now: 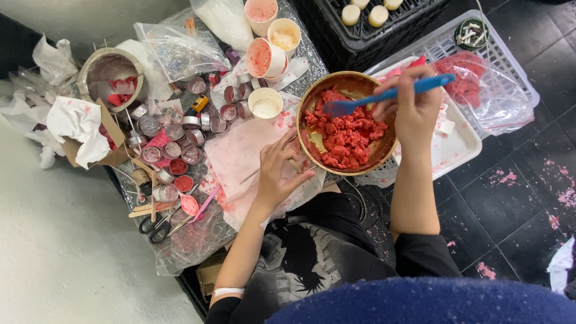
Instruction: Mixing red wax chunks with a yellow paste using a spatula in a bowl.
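While the right hand [416, 108] closes its fingers around the handle of a blue spatula [384, 96], the tool's flat end rests on a heap of red crumbly wax [345, 135] inside a round brass-coloured bowl [312, 96]. The bowl sits at the edge of a foil-covered worktable [198, 240], partly over a white plastic crate [510, 66] on the dark tiled floor. The left hand [279, 171] steadies the bowl from its near side, fingers curled and pressed against the rim, thumb spread apart from them. Just left of the bowl stands a small white cup [265, 102], and beyond it three more paper cups [267, 57] stained pink. A cluster of small metal tins [180, 135], some filled with red, covers the table's middle, with black-handled scissors [155, 228] and wooden sticks near the front edge. A second, metal pot [111, 75] holding red pieces sits at the far left beside crumpled white paper [75, 120]. A clear bag of red material [468, 84] lies in the crate to the right
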